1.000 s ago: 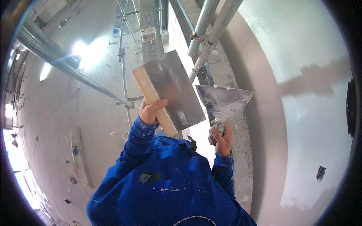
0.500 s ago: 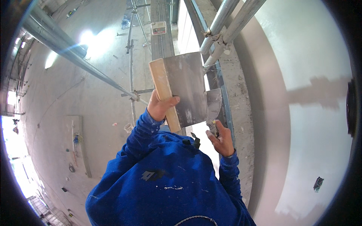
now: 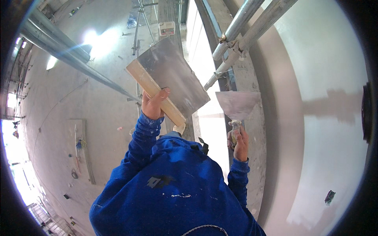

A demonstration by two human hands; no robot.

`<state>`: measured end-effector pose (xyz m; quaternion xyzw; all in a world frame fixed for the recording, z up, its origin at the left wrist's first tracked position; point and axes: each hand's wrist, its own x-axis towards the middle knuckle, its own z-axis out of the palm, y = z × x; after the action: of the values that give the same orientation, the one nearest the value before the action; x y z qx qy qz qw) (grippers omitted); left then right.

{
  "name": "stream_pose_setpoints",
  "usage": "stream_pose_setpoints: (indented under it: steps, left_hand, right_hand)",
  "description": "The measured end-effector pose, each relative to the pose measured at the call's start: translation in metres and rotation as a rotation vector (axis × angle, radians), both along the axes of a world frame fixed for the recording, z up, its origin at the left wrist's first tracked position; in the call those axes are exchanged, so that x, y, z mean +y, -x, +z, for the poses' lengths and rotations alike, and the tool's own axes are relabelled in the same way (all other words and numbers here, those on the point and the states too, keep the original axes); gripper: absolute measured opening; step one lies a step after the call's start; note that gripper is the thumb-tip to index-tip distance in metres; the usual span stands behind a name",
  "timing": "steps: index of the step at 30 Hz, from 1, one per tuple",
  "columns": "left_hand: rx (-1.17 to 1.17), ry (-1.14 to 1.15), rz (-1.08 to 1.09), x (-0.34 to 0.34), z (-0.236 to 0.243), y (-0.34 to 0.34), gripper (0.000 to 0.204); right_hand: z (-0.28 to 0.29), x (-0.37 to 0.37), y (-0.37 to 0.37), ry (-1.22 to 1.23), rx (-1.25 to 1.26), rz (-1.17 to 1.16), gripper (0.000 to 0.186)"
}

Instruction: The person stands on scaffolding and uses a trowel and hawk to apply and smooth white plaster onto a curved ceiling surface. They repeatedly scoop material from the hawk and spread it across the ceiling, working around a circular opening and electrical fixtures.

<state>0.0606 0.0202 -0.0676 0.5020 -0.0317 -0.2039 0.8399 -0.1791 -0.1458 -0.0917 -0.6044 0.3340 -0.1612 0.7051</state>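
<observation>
My left hand (image 3: 153,105) is closed round the wooden grip of a wide steel plastering blade (image 3: 175,72), thumb over the top edge. The blade is tilted, its broad grey face smeared with a pale coating, and it points up and to the right. To the right of it, my right hand (image 3: 241,144) is wrapped round the handle of a putty knife (image 3: 238,104). The flared blade of the knife points away from me, with pale residue over its face. The two tools are apart.
Scaffold tubes (image 3: 243,39) joined by a clamp rise ahead on the right. Beside me runs a partly coated wall (image 3: 330,137). Long planks stretch ahead, with a white container (image 3: 166,28) on them. A board (image 3: 84,153) lies on the floor far below, left.
The putty knife has left the wide blade's edge and moved right, its face turning into view. My left hand has shifted slightly left, tilting the wide blade.
</observation>
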Motion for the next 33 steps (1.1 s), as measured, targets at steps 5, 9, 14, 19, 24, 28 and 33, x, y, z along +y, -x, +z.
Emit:
stream_pose_setpoints:
  steps: [5,9,14,19,24,28,33]
  left_hand:
    - [-0.065,0.051,0.08,-0.01,-0.018,-0.015,0.029]
    - [-0.002,0.14,0.049,-0.021,-0.005,-0.021,0.03]
    - [-0.005,0.119,-0.07,-0.023,-0.009,-0.025,0.034]
    - [-0.329,-0.192,-0.366,-0.009,-0.012,-0.026,0.037]
    - [-0.63,-0.445,-0.638,0.014,-0.023,-0.049,0.034]
    - [-1.052,-0.665,-0.804,0.038,-0.045,-0.061,0.033]
    - [-0.753,-0.933,-0.454,0.112,-0.043,-0.048,0.023]
  right_hand:
    - [0.027,0.004,-0.013,-0.038,-0.061,-0.105,0.036]
    - [0.041,0.0,-0.013,-0.196,-0.068,0.063,0.044]
    - [0.037,-0.004,-0.034,-0.237,0.058,0.208,0.041]
    - [0.053,-0.009,-0.063,-0.23,0.054,0.253,0.039]
    - [0.071,-0.014,-0.09,-0.152,0.028,0.296,0.04]
    - [0.087,-0.013,-0.115,-0.018,-0.139,0.142,0.044]
    - [0.109,-0.036,-0.137,0.375,-0.459,0.138,0.05]
